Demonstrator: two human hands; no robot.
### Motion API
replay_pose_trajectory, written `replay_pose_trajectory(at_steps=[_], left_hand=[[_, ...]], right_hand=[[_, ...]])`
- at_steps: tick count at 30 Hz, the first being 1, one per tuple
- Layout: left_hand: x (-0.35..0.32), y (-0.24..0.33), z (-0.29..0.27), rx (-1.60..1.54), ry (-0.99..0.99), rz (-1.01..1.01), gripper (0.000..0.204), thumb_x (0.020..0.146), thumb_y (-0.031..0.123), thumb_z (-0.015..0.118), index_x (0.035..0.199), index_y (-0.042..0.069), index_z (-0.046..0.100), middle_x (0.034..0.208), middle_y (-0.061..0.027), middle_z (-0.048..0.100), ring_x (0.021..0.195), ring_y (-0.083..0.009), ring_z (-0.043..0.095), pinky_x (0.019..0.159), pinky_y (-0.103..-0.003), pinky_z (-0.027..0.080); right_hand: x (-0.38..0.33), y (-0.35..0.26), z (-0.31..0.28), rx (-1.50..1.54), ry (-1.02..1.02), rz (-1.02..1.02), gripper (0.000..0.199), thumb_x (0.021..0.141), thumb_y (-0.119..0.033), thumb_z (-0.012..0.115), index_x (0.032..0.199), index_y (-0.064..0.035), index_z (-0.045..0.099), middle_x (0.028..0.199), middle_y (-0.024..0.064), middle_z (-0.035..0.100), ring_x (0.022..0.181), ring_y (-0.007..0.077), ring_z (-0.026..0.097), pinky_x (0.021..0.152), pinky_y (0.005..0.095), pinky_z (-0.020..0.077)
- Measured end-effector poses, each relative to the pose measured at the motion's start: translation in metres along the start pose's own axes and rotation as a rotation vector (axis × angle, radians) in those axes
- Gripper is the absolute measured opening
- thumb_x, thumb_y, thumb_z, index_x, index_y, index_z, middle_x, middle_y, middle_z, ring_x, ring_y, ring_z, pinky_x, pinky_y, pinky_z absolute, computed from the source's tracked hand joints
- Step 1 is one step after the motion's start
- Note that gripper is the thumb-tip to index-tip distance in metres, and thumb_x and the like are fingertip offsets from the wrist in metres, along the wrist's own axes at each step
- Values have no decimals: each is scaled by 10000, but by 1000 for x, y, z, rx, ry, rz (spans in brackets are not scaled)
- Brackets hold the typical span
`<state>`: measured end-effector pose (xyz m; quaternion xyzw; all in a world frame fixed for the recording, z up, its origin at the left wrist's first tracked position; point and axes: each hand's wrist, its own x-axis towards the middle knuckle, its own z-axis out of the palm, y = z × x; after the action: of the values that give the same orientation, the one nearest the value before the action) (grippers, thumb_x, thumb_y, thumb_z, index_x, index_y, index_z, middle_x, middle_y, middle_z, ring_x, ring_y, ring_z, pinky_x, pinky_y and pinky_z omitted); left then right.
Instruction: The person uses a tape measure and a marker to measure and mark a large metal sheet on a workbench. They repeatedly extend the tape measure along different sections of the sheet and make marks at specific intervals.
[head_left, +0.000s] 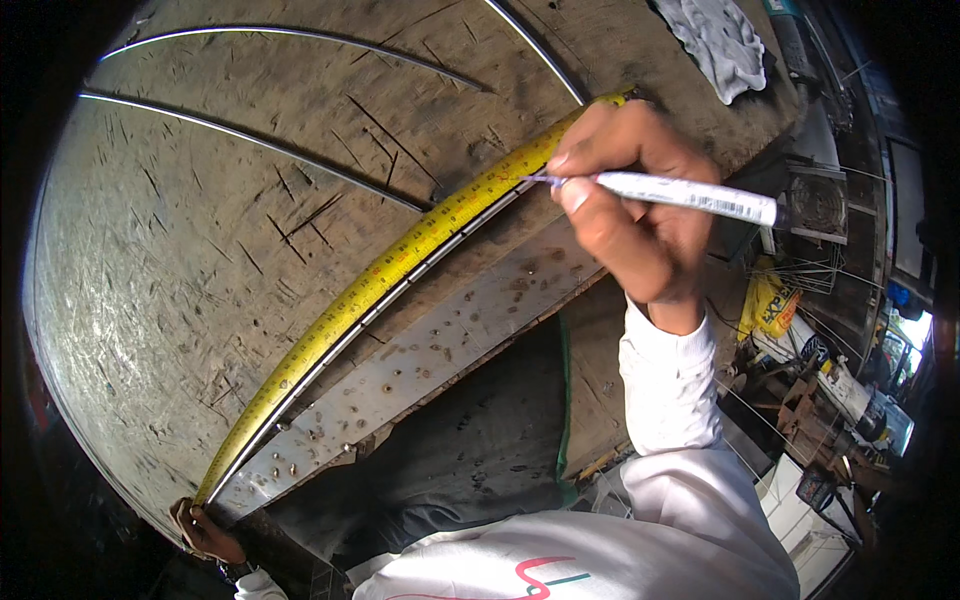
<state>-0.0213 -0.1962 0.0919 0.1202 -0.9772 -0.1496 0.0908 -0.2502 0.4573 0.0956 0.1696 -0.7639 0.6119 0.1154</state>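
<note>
A yellow tape measure (372,282) is stretched across the worn wooden bench, from the lower left to the upper right. Along its near side runs a thin metal rod (415,268) with dark marks at intervals. My right hand (640,190) pinches a white marker pen (690,192), whose fine tip is at the tape's edge beside the rod. That hand covers part of the tape near its far end. At the lower left, my left hand (207,532) is closed around the tape's other end, apparently with the rod's end too.
More thin metal rods (255,137) lie on the wooden bench (200,230). A perforated-looking metal strip (420,355) lines the near edge, beside dark cloth (470,430). A grey rag (712,45) lies at the far right. Yellow packaging (770,305) and clutter stand right of the bench.
</note>
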Motion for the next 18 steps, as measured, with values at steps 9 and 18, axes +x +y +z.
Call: replay_pose_trajectory(at_steps=[9, 18], left_hand=[[-1, 0, 1, 17, 31, 16, 322, 1043, 232, 545, 1098, -78, 615, 1100, -173, 608, 983, -302, 584, 873, -406, 471], [2, 1, -1, 13, -11, -43, 286, 1049, 204, 535, 1119, -62, 613, 1115, -164, 615, 995, -292, 585, 881, -395, 471]], right_hand=[[9, 8, -49, 104, 53, -54, 140, 913, -114, 670, 1011, -14, 664, 839, 50, 696, 695, 63, 602, 635, 190, 465], [2, 14, -35, -54, 11, -25, 97, 822, -102, 686, 821, -24, 629, 687, -14, 563, 580, 29, 456, 527, 207, 341]])
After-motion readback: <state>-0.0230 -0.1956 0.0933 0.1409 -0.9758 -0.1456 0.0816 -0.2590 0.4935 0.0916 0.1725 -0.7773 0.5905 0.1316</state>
